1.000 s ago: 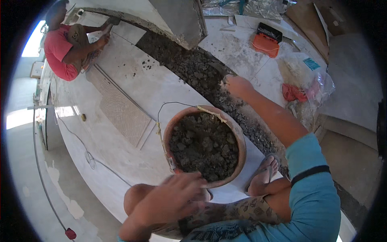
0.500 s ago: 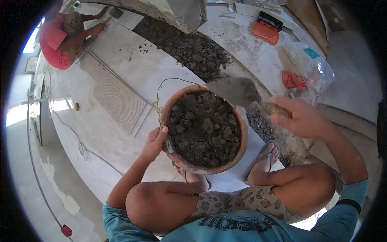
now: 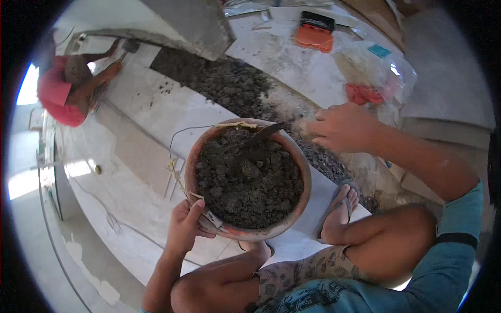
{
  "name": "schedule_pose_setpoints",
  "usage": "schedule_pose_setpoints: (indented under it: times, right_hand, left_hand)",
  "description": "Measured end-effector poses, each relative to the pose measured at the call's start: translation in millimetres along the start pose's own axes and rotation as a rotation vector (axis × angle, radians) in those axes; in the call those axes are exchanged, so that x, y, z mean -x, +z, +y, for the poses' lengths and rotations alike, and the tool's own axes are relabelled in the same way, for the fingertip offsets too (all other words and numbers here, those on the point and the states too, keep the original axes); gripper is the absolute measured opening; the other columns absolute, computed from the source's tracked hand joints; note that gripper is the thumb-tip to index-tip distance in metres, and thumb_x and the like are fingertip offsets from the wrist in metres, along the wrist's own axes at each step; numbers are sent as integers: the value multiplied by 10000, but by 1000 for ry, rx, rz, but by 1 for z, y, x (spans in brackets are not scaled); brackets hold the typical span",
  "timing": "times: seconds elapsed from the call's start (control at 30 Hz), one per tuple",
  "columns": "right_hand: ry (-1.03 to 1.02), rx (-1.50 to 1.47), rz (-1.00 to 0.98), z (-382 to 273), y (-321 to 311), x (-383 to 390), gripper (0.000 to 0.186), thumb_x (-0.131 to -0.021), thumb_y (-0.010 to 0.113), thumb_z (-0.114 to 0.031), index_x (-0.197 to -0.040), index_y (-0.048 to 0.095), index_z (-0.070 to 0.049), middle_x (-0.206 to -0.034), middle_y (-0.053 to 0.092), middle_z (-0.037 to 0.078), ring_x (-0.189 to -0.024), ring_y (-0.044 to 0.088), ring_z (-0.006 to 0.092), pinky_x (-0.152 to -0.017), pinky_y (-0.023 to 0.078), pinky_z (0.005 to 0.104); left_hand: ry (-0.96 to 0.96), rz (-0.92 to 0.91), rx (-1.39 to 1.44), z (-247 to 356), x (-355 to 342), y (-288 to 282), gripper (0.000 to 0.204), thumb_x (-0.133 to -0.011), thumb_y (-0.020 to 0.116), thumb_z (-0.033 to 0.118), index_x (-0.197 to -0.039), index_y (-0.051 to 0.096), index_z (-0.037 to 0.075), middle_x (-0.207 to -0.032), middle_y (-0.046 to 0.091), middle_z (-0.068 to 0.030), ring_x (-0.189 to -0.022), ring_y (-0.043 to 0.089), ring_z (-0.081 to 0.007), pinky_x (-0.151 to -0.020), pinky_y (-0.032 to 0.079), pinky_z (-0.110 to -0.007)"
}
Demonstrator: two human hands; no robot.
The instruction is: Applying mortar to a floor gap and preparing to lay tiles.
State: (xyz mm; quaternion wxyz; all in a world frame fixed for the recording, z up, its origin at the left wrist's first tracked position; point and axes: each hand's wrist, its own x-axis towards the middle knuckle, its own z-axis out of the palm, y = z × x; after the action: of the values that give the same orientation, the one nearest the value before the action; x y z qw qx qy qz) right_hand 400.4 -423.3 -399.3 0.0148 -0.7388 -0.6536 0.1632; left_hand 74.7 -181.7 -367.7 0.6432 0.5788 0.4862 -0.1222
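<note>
Between my feet stands a round bucket [image 3: 304,201] with a worn reddish rim, filled with dark, crumbly mortar [image 3: 245,195]. At its near left side, my left hand [image 3: 186,225] is closed on the rim, thumb on top. My right hand [image 3: 342,128] is closed on a trowel, beyond the bucket's right edge; its handle is mostly hidden by the fingers. The trowel's blade [image 3: 263,134] shows nearly edge-on over the far rim, its tip down at the mortar. Yellowish string and a thin wire handle hang at the bucket's left side.
A strip of loose dark mortar [image 3: 229,83] runs between pale floor tiles. At the far left a person in a red shirt [image 3: 62,94] crouches, holding a mallet [image 3: 130,46]. Farther right lie an orange-and-black case [image 3: 314,36], clear plastic and a red cloth [image 3: 364,94]. A concrete edge [image 3: 209,36] juts in.
The trowel has come from flat above the rim to tilted, its tip down at the mortar. My right hand moved left. The view has shifted, and my left hand still grips the rim.
</note>
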Motion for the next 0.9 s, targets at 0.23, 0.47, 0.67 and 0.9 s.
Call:
schedule_pose_setpoints:
  times: [0.23, 0.47, 0.67, 0.9]
  right_hand:
    - [92, -196, -115, 25, 39, -6, 273, -850, 609, -265, -1062, 543, -106, -891, 615, 147, -841, 647, 372, -706, 526, 482]
    - [65, -277, 72, 49, 5, 0, 274, -870, 598, -238, -1094, 589, -80, -861, 632, 166, -809, 658, 351, -694, 532, 485]
    - [31, -28, 89, 31, 60, -41, 224, -881, 568, -153, -1089, 598, -76, -863, 620, 118, -724, 690, 318, -569, 557, 432]
    - [-46, -15, 12, 76, 39, -11, 272, -860, 590, -169, -1114, 590, -73, -860, 626, 126, -725, 690, 323, -564, 554, 439]
  left_hand:
    - [-9, -3, 170, 24, -23, 8, 399, -980, 552, 279, -1165, 503, -71, -999, 669, -164, -772, 718, -249, -599, 637, -367]
    - [66, 40, 97, 78, -71, 66, 289, -937, 571, 226, -1022, 609, -47, -856, 687, -143, -622, 687, -182, -478, 573, -290]
    - [94, 92, -96, 109, -110, 91, 271, -883, 587, 252, -907, 639, -13, -700, 659, -82, -484, 622, -150, -460, 556, -275]
    - [130, 173, -1, 113, -138, 97, 288, -878, 593, 247, -783, 642, -20, -545, 591, -64, -402, 563, -146, -384, 492, -275]
